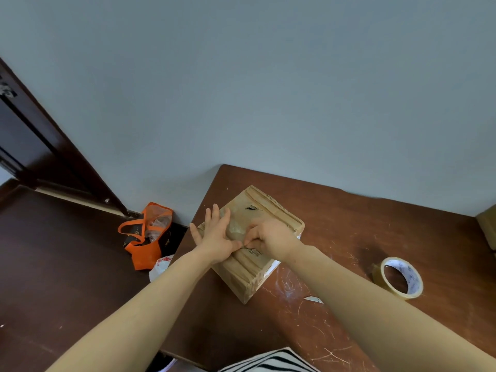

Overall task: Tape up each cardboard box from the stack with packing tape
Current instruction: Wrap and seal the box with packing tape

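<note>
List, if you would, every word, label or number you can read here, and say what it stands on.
Nothing can be read for certain.
Tape roll, inner core: blue print, too blurred.
Orange bag, dark panel: gold marks, too small.
White plastic bag: red print, blurred.
Cardboard box: dark marks, illegible.

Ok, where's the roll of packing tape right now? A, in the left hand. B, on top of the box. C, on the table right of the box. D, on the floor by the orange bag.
C: the tape roll stands on the table apart from the cardboard box, while the left hand presses flat on the box and the right hand pinches tape there.
</note>
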A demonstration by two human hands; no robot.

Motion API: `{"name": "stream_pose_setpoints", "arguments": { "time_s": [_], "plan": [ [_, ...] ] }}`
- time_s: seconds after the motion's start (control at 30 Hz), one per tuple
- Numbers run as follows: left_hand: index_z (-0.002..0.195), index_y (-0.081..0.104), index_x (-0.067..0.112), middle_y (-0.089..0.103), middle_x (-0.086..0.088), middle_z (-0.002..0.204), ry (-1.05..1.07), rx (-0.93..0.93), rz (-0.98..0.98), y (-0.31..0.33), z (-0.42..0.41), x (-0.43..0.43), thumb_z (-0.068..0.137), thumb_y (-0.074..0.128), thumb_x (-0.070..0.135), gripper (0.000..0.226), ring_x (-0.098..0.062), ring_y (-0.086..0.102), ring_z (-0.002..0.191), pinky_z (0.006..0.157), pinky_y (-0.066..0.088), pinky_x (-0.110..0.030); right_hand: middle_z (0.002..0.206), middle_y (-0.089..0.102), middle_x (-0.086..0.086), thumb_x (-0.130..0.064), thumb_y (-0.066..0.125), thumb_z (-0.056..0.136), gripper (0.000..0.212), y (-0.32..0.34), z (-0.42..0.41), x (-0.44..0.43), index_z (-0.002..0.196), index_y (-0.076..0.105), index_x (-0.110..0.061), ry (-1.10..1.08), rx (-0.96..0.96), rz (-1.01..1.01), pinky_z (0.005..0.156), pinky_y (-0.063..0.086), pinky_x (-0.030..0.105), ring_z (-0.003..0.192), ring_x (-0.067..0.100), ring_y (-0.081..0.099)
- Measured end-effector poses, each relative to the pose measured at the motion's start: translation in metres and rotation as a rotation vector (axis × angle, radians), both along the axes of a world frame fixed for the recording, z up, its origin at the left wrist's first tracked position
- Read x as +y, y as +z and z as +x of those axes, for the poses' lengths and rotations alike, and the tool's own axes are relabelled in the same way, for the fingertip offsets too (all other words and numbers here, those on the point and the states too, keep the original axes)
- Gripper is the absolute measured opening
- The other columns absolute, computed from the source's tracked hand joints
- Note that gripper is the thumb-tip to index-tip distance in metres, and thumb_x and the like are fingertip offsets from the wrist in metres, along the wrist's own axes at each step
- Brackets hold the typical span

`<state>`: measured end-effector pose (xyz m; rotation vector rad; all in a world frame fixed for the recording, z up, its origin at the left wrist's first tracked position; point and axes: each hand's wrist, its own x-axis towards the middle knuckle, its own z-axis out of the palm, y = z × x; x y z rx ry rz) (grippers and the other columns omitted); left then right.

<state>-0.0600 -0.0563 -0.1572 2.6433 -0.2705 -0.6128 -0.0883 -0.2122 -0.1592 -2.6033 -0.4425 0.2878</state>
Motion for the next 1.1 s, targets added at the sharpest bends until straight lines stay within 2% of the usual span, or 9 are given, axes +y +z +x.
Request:
{"name": "stream_pose_setpoints", "arguments": {
  "time_s": [0.17, 0.27, 0.37, 0.57, 0.73, 0.87, 0.93, 1.0, 1.1],
  "plan": [
    [0.154, 0.001, 0.025, -0.017, -0.002, 0.16, 0.019, 0.007, -0.026, 0.001, 0.002, -0.001, 0.09, 0.061, 0.034, 0.088, -0.018, -0.021, 0.145, 0.111, -0.018, -0.053, 0.107, 0.067, 0.008, -0.005, 0.059, 0.091, 0.017, 0.005, -0.004, -0.008, 0.099, 0.074, -0.005, -0.088, -0.048, 0.129, 0.074, 0.03, 0.015, 0.099, 0.023, 0.06],
    [0.154, 0.004, 0.026, -0.017, -0.001, 0.16, 0.032, 0.023, -0.036, 0.001, 0.002, -0.002, 0.092, 0.054, 0.045, 0.082, -0.017, -0.021, 0.145, 0.111, -0.018, -0.053, 0.11, 0.066, 0.006, -0.007, 0.06, 0.091, 0.016, 0.005, -0.003, -0.011, 0.099, 0.073, -0.004, -0.155, -0.039, 0.161, 0.073, 0.032, 0.013, 0.097, 0.021, 0.06],
    [0.154, 0.001, 0.026, -0.019, -0.002, 0.159, 0.009, -0.01, 0.027, -0.001, 0.0, -0.003, 0.087, 0.056, 0.057, 0.092, -0.018, -0.022, 0.145, 0.111, -0.016, -0.054, 0.11, 0.064, 0.006, -0.01, 0.065, 0.087, 0.014, 0.005, -0.004, -0.011, 0.097, 0.072, -0.002, -0.18, -0.023, 0.17, 0.069, 0.034, 0.013, 0.093, 0.018, 0.058],
    [0.153, -0.003, 0.025, -0.019, -0.004, 0.159, -0.002, -0.044, 0.074, -0.002, -0.002, -0.005, 0.089, 0.058, 0.048, 0.092, -0.02, -0.022, 0.145, 0.112, -0.015, -0.055, 0.105, 0.064, 0.007, -0.012, 0.071, 0.082, 0.012, 0.002, -0.005, -0.006, 0.088, 0.072, -0.001, -0.202, -0.014, 0.183, 0.07, 0.035, 0.017, 0.084, 0.01, 0.05],
    [0.153, -0.005, 0.025, -0.021, -0.004, 0.159, -0.017, -0.038, 0.087, -0.003, -0.002, -0.003, 0.09, 0.056, 0.048, 0.091, -0.02, -0.023, 0.145, 0.112, -0.015, -0.055, 0.109, 0.06, 0.006, -0.01, 0.075, 0.079, 0.014, 0.001, -0.009, -0.011, 0.088, 0.072, 0.001, -0.214, 0.014, 0.266, 0.069, 0.036, 0.002, 0.09, 0.014, 0.056],
    [0.154, -0.002, 0.026, -0.02, -0.003, 0.159, 0.003, -0.001, 0.048, 0.0, 0.001, -0.005, 0.089, 0.058, 0.042, 0.089, -0.019, -0.022, 0.145, 0.112, -0.016, -0.055, 0.112, 0.059, 0.004, -0.002, 0.067, 0.084, 0.01, -0.002, -0.011, -0.013, 0.093, 0.071, -0.001, -0.246, 0.017, 0.323, 0.083, 0.045, 0.018, 0.1, 0.019, 0.058],
    [0.153, 0.001, 0.029, -0.018, -0.002, 0.16, 0.019, -0.002, 0.024, 0.0, 0.0, -0.004, 0.088, 0.058, 0.047, 0.089, -0.017, -0.021, 0.145, 0.112, -0.016, -0.054, 0.112, 0.056, 0.001, -0.001, 0.064, 0.087, 0.013, -0.005, -0.014, -0.016, 0.097, 0.071, -0.002, -0.256, 0.009, 0.363, 0.088, 0.046, 0.02, 0.102, 0.016, 0.057],
    [0.153, 0.003, 0.031, -0.018, -0.002, 0.16, -0.001, -0.03, 0.04, -0.002, -0.002, -0.002, 0.086, 0.058, 0.054, 0.091, -0.018, -0.021, 0.145, 0.112, -0.016, -0.053, 0.118, 0.055, 0.003, 0.0, 0.063, 0.087, 0.014, -0.007, -0.019, -0.017, 0.099, 0.071, -0.002, -0.254, -0.016, 0.366, 0.084, 0.045, 0.011, 0.1, 0.011, 0.054],
    [0.153, 0.001, 0.03, -0.019, -0.004, 0.159, -0.024, -0.046, 0.069, -0.003, -0.004, -0.002, 0.088, 0.058, 0.05, 0.09, -0.019, -0.022, 0.145, 0.112, -0.016, -0.054, 0.125, 0.055, 0.006, -0.001, 0.063, 0.088, 0.014, -0.011, -0.024, -0.016, 0.097, 0.073, -0.003, -0.251, -0.045, 0.329, 0.078, 0.037, 0.002, 0.1, 0.007, 0.05]
  ]
}}
